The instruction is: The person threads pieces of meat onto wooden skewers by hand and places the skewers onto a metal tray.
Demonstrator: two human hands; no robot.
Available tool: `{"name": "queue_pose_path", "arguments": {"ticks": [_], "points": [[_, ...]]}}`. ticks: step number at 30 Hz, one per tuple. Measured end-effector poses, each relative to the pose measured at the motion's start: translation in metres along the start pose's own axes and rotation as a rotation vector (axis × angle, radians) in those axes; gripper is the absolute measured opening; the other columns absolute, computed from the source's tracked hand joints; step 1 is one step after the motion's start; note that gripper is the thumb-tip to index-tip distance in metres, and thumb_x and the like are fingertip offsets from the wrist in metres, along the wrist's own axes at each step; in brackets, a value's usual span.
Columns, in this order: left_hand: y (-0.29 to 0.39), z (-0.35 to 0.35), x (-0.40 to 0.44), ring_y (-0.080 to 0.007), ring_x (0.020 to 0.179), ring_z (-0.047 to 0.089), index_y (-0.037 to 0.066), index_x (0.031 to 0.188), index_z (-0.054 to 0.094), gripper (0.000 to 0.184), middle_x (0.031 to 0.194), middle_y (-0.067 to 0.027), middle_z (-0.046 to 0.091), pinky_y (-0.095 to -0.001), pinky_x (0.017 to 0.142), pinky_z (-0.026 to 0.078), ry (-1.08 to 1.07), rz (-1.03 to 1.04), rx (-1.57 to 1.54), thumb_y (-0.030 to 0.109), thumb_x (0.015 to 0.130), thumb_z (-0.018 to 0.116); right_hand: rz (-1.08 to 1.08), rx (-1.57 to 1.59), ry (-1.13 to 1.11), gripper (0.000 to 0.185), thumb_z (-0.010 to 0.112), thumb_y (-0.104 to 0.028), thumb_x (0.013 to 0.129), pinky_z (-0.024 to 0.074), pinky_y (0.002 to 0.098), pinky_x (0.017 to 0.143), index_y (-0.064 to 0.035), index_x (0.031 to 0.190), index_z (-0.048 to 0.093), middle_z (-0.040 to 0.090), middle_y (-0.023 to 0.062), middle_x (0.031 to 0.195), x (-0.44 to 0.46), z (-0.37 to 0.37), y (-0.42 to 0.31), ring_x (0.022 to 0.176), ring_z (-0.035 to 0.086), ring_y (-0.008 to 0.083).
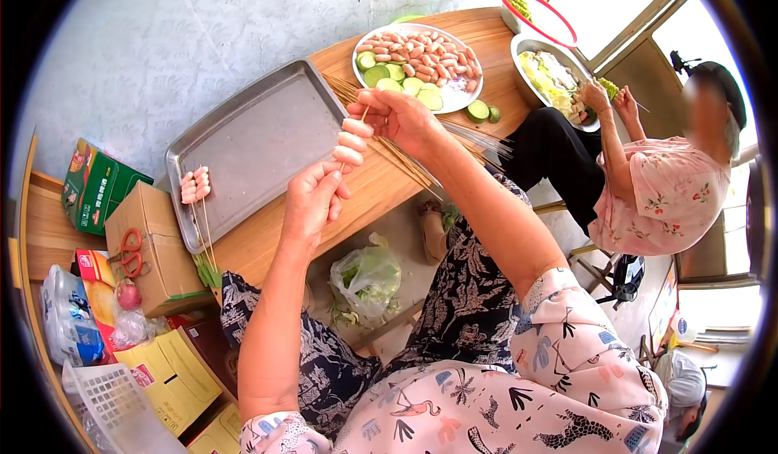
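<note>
Three small pink sausages (352, 141) are threaded on a thin bamboo skewer, held up between my hands above the table's front edge. My left hand (314, 199) is closed, pinching the skewer just below the lowest sausage. At the upper end my right hand (405, 118) has its fingers bent around the skewer by the top sausage. Left of them lies a grey metal tray (259, 130), with a few finished sausage skewers (195, 185) at its left end, sticks pointing over the rim. Behind my right hand stands a white plate (476, 69) of small sausages and cucumber slices.
Loose bamboo skewers (413, 170) and metal skewers (478, 138) lie by the plate, near cucumber pieces (478, 112). At right a seated person (660, 179) works over a metal bowl (519, 45) of vegetables. A cardboard box (154, 239) with red scissors (131, 251) stands left; a plastic bag (366, 280) lies below.
</note>
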State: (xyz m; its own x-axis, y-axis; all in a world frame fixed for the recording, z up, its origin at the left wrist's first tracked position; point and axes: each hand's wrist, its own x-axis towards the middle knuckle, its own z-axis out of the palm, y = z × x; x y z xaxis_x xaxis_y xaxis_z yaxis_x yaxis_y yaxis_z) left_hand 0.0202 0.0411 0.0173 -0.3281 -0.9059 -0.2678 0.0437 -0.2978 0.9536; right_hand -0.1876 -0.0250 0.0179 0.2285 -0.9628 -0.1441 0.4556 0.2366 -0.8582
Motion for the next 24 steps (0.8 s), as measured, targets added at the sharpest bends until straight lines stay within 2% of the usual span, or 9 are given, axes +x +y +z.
{"name": "queue_pose_path", "arguments": {"ticks": [9, 24], "points": [[-0.0013, 0.0003, 0.0002, -0.0029, 0.043, 0.041, 0.003, 0.104, 0.062, 0.019, 0.069, -0.0006, 0.056, -0.0165, 0.037, 0.025, 0.007, -0.002, -0.003, 0.013, 0.094, 0.050, 0.033, 0.038, -0.034, 0.022, 0.051, -0.028, 0.090, 0.0451, 0.0342, 0.086, -0.0087, 0.093, 0.059, 0.062, 0.0078, 0.100, 0.0007, -0.0017, 0.0035, 0.093, 0.059, 0.0159], [-0.0013, 0.0001, -0.0005, -0.0030, 0.043, 0.041, 0.002, 0.103, 0.061, 0.018, 0.069, -0.0012, 0.056, -0.0164, 0.037, 0.026, -0.002, 0.009, -0.004, 0.012, 0.093, 0.050, 0.076, 0.051, -0.012, 0.022, 0.051, -0.024, 0.091, 0.0466, 0.0327, 0.088, -0.0052, 0.099, 0.058, 0.061, 0.0101, 0.102, -0.0017, 0.0020, 0.0077, 0.095, 0.059, 0.0169]]}}
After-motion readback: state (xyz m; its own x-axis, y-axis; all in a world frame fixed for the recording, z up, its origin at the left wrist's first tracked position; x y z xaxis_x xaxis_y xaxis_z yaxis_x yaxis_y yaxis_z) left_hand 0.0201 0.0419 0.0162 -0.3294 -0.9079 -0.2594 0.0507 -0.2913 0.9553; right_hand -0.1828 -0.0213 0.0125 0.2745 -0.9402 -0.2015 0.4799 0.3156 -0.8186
